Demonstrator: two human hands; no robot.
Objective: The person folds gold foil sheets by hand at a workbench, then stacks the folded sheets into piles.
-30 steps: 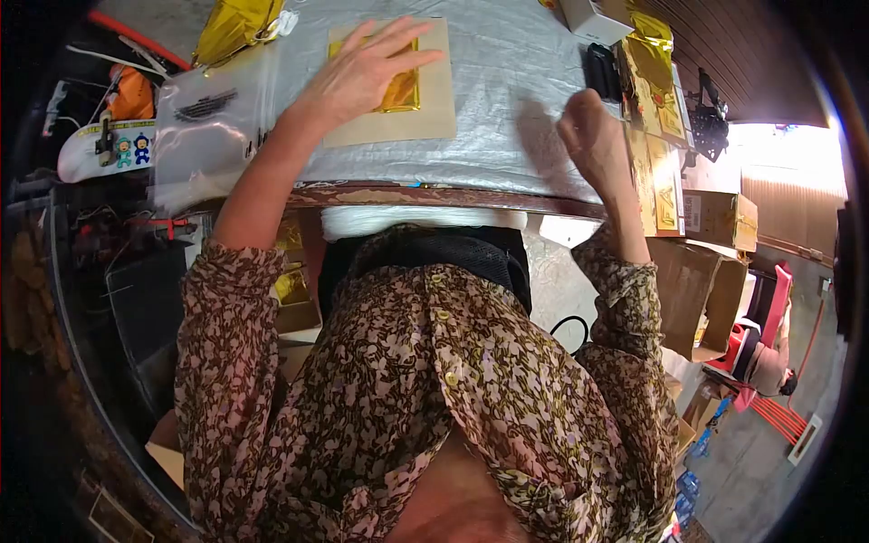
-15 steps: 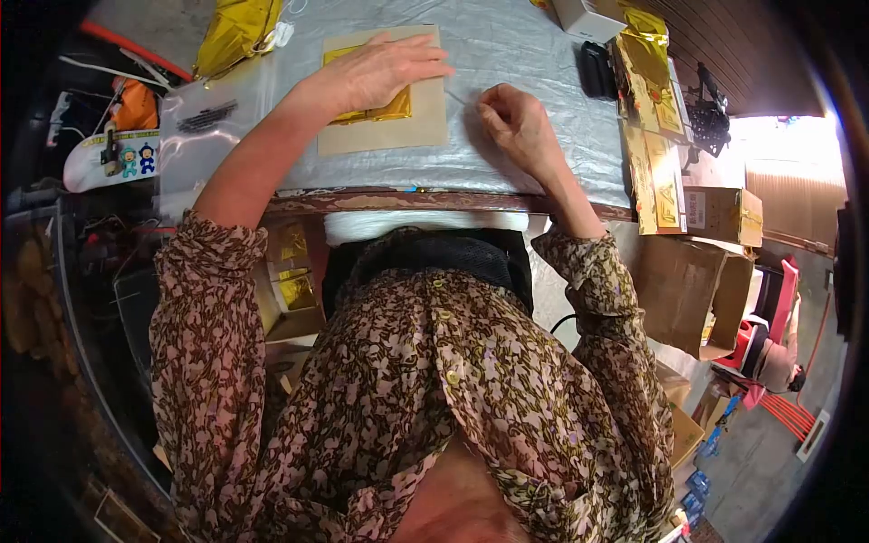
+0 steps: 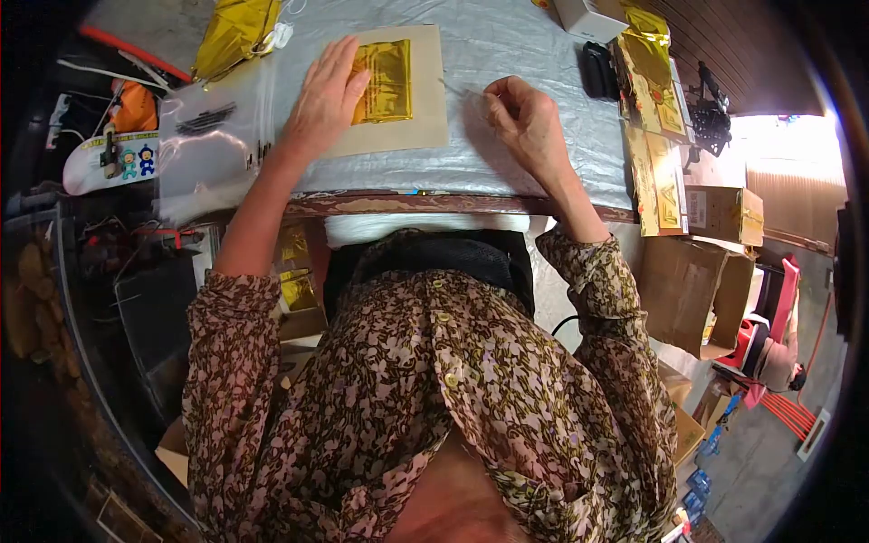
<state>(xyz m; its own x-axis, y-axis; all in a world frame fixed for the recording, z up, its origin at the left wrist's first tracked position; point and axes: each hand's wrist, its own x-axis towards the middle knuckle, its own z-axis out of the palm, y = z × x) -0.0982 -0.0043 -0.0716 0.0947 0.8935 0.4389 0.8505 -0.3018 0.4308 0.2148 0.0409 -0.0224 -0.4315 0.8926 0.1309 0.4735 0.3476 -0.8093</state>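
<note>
A tan sheet of board lies on the silver-covered table, with a folded gold foil piece on top. My left hand rests flat on the board, fingers apart, its fingertips touching the foil's left edge. My right hand sits to the right of the board with thumb and fingers pinched on a thin clear strip that reaches toward the board's edge.
Gold foil packs are stacked along the table's right side, beside a black object and a white box. A crumpled gold bag and a clear plastic bag lie left. Cardboard boxes stand on the floor at right.
My left hand slid left off the gold foil, uncovering it. My right hand came from the table's right side to just beside the board and pinches the thin strip.
</note>
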